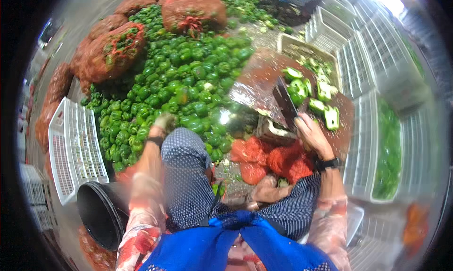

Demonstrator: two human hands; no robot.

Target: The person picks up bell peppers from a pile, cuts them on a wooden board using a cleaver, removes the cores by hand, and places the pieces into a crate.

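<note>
My right hand (311, 135) grips a knife (285, 98) with a broad dark blade over the brown cutting board (258, 65). The blade stands beside a cut green bell pepper (297, 90). Several pepper pieces with pale insides, such as one pepper half (331, 117), lie to the right of the knife. My left hand (164, 122) reaches down to the near part of a big heap of green bell peppers (174, 77), beside my left knee. Its fingers are blurred and partly hidden, so I cannot tell whether it holds a pepper.
Behind the board sits a pale crate (309, 46) with pepper scraps. Red mesh bags (290, 160) lie below the board. Full mesh sacks (111, 54) border the heap. A white crate (78, 150) and black bucket (100, 214) stand left; white crates (361, 143) are stacked right.
</note>
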